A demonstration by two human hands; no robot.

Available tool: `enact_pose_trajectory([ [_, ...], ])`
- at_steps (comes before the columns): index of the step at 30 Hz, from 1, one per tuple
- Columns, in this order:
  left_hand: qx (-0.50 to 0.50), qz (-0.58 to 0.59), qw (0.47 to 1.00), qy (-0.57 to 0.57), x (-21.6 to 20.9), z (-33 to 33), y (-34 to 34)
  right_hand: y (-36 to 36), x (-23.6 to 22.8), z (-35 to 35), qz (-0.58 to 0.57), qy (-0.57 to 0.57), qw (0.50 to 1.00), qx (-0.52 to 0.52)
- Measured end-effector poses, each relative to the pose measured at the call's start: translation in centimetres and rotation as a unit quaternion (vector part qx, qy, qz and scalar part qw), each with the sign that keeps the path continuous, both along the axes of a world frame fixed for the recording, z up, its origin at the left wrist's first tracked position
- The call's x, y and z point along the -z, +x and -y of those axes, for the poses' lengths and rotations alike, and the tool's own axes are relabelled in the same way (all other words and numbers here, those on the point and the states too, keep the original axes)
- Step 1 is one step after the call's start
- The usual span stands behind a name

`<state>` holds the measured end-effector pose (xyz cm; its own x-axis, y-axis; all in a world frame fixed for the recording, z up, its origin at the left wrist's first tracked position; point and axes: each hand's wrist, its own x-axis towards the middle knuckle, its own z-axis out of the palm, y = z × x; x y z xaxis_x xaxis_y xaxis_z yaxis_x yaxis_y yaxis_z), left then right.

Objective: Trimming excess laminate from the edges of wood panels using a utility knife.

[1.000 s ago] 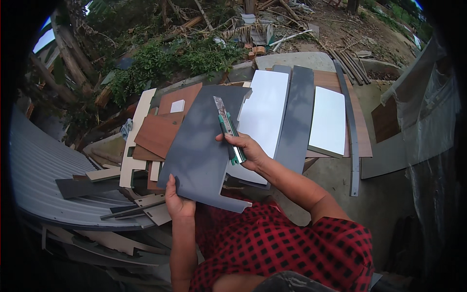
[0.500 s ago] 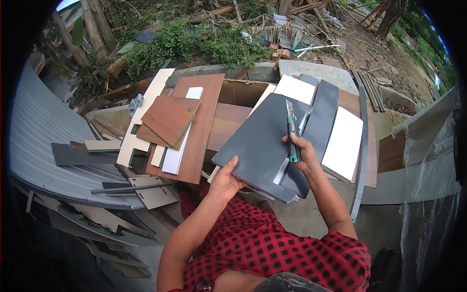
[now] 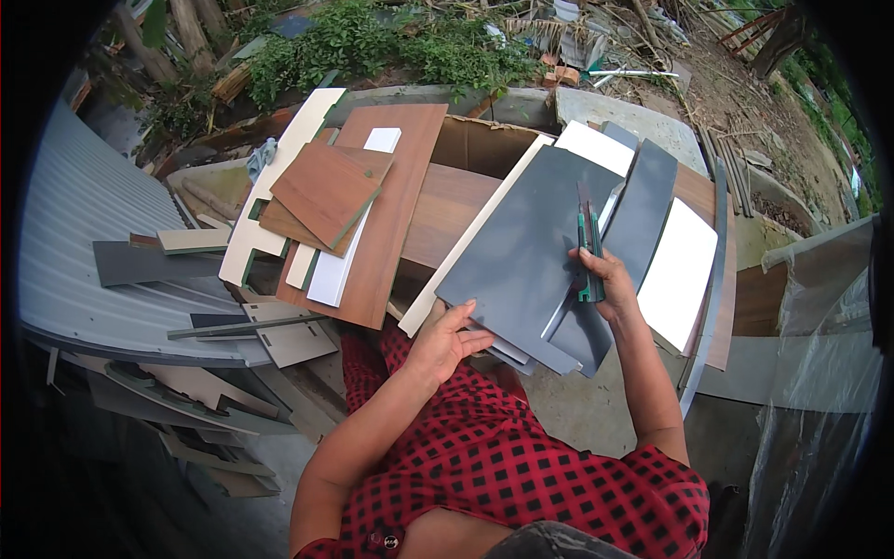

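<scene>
My right hand [image 3: 608,279] is closed around a green and black utility knife [image 3: 589,252], its blade pointing up and away from me. Under it lies a large dark grey panel [image 3: 521,242], tilted on a stack of boards, with a notch at its near right corner. At the panel's near left corner, my left hand [image 3: 442,343] touches the edge with its fingers stretched out and apart. Just below that edge, more thin boards [image 3: 507,352] show in part. A long cream strip [image 3: 480,233] runs along the panel's left side.
White boards [image 3: 683,275] and a curved grey board [image 3: 643,200] lie to the right. Brown wood-look boards [image 3: 326,191] are piled at the left, beside a notched cream board [image 3: 284,186]. Corrugated metal sheeting [image 3: 102,224] stands far left; clear plastic sheet [image 3: 810,345] hangs at the right.
The grey panel has come down and right onto the stack, baring the cream strip. My left hand has loosened and its fingers have spread; my right hand still holds the knife. The view has shifted slightly.
</scene>
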<state>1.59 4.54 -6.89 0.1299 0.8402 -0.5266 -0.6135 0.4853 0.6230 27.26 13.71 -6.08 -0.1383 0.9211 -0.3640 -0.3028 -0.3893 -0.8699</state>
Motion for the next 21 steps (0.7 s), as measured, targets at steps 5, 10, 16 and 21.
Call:
enact_pose_trajectory([
  [5,0.055,-0.018,0.998,-0.002,0.8,-1.2,-1.1,-0.3,-1.3,0.7,0.078,-0.012,0.997,-0.023],
  [10,0.033,-0.020,0.999,-0.005,0.3,-1.6,-1.0,-1.3,-2.0,1.2,0.110,-0.004,0.993,-0.036],
  [16,0.074,-0.039,0.996,-0.016,0.1,-1.3,-0.8,-3.0,-2.5,2.7,0.167,0.037,0.985,-0.030],
  [21,0.120,-0.077,0.990,0.019,-1.2,-0.6,-2.9,-3.1,0.4,2.8,0.473,0.279,0.835,0.014],
])
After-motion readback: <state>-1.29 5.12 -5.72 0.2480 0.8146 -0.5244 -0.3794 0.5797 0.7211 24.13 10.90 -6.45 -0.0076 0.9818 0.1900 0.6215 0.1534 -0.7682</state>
